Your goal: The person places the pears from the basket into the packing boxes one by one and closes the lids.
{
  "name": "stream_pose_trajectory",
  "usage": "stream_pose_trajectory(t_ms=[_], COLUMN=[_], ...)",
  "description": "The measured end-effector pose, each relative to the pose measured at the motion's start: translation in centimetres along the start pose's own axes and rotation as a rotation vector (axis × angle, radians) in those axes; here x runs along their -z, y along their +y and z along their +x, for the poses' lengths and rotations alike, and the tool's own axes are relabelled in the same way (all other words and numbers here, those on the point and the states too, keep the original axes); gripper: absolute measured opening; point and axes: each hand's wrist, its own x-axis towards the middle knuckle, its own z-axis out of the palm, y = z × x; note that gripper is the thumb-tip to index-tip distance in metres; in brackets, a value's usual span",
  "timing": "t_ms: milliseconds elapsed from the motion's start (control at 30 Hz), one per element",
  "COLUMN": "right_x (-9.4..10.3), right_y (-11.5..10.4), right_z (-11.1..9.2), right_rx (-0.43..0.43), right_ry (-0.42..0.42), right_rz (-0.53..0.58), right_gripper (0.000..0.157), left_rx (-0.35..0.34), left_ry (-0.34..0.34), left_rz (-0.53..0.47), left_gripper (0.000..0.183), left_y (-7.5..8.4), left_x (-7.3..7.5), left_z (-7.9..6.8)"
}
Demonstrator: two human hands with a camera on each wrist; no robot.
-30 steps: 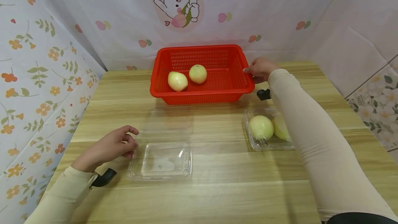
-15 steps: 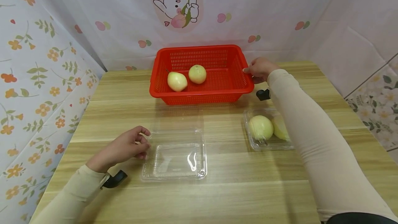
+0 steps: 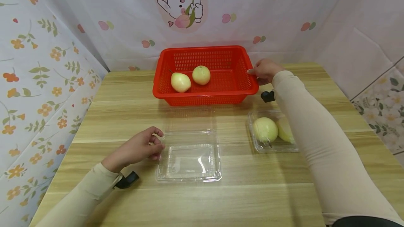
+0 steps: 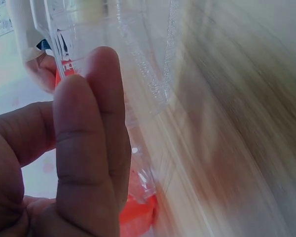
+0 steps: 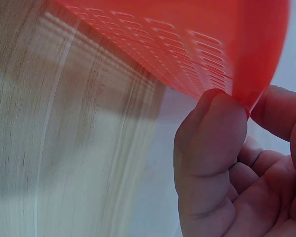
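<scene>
My left hand [image 3: 139,150] touches the left side of a clear plastic clamshell box [image 3: 189,160] lying with its lid folded back. In the left wrist view, its fingers [image 4: 81,133] extend fairly straight against the box wall. At the back right, my right hand [image 3: 266,70] pinches the rim of a red plastic basket [image 3: 205,101]; the right wrist view has thumb and fingers [image 5: 212,133] meeting at that rim. Inside the basket sit two pale yellow pears, one with a stem [image 3: 180,82] and a rounder one [image 3: 201,75].
A second clear box [image 3: 257,146] holds pale pears [image 3: 265,129] at the right, partly hidden by my right sleeve [image 3: 315,139]. Everything stands on a wooden table [image 3: 252,192]. A patterned cloth [image 3: 240,2] hangs behind the basket.
The clear clamshell box has slid to the right along the table, with my left hand moving along at its left side. My right hand and the basket have stayed in place.
</scene>
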Motion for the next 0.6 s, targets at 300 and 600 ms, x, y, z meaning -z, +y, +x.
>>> stream_pose_trajectory(t_ms=[300,600], right_x=[0.0,0.1], right_y=[0.1,0.3], right_z=[0.1,0.2], right_rx=[-0.003,-0.002], right_ry=[0.001,0.004], right_rz=[0.003,0.01], right_gripper=[0.045,0.044], left_rx=[-0.006,0.017], left_ry=[-0.018,-0.023], left_rz=[-0.013,-0.025], left_gripper=[0.035,0.035], left_y=[0.4,0.8], left_x=[-1.0,-1.7], left_z=[0.7,1.4])
